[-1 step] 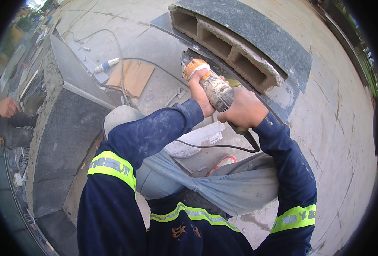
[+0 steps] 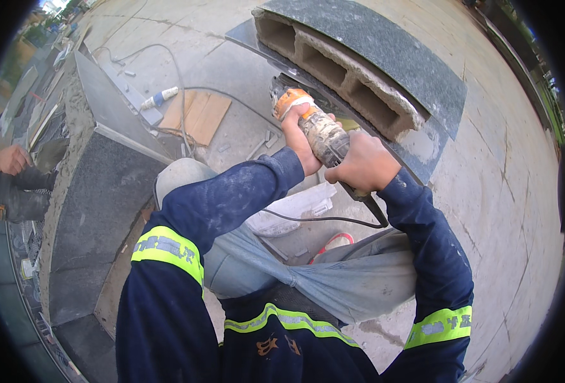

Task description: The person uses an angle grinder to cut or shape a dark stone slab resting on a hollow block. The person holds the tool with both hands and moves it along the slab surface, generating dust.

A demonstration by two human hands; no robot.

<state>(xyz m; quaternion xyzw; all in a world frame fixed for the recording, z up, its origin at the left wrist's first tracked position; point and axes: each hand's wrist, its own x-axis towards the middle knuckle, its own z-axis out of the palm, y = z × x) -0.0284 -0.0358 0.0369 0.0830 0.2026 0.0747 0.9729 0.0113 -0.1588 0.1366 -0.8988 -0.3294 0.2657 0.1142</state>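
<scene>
Item: one power tool (image 2: 324, 137), orange and pale with dark smears, lying just above the middle of the view, toward 12 o'clock, its head pointing to 11 and its tail to 5. Hands: the left hand (image 2: 300, 142) is wrapped around the front of the body, just behind the orange collar; the right hand (image 2: 370, 163) is closed around the rear grip. Handling, as judged: fairly heavy, stiff, front-weighted, perhaps slick with dust; best held by collar and rear grip, clear of the head. Cord: a black cable (image 2: 333, 219), flexible, leaving the tail and bending back toward 7 o'clock, a likely snag near the knees. Adjoining, at 1 o'clock: a hollow block (image 2: 349, 80), rough and probably brittle at its lip, with a grey slab (image 2: 359, 29) over it and a lower slab (image 2: 419, 143) showing beneath; whether the tool's head touches their edge cannot be told. At 10 o'clock: a wooden board (image 2: 202, 118) and a white-and-blue plug (image 2: 159, 97). At 9: a stone-faced wall (image 2: 94, 210) with a hard edge, beyond it another person's hand (image 2: 12, 159). Room for moving: widest over the pale floor (image 2: 499, 172) toward 3 o'clock.
</scene>
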